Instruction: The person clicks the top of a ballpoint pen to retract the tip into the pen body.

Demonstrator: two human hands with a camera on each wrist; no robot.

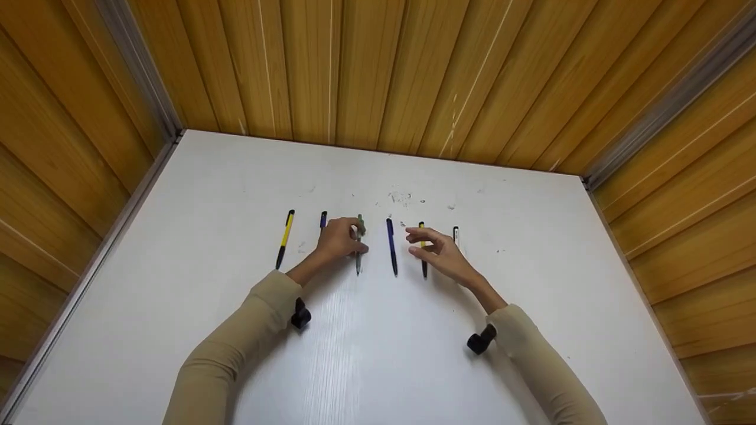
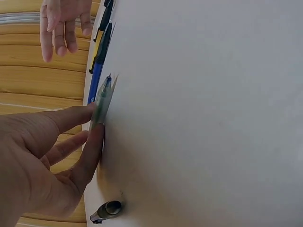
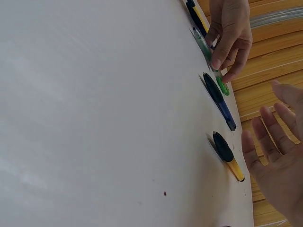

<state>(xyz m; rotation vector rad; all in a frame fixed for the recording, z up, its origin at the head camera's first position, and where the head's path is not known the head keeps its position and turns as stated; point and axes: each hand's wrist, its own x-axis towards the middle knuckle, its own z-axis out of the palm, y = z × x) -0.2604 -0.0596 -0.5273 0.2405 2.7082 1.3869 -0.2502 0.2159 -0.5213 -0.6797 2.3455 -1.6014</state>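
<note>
My left hand point(image 1: 339, 238) pinches a clear green pen point(image 1: 358, 264) between thumb and fingers. In the left wrist view the tip of this green pen point(image 2: 106, 90) points up, close to the white surface. My right hand point(image 1: 446, 258) hovers with parted fingers over a yellow pen with black ends point(image 1: 424, 269), holding nothing. Between the hands lies a blue pen with a black grip point(image 1: 391, 245). The right wrist view shows the right hand point(image 3: 279, 156) beside the yellow pen point(image 3: 236, 169), apart from it.
Another blue pen point(image 1: 323, 218) is partly hidden behind the left hand. A second yellow pen point(image 1: 286, 236) lies at the far left, and a white pen point(image 1: 455, 231) is partly covered by the right hand. Wood-patterned walls point(image 1: 366, 71) border the white table point(image 1: 378, 366); dark marks spot its far part.
</note>
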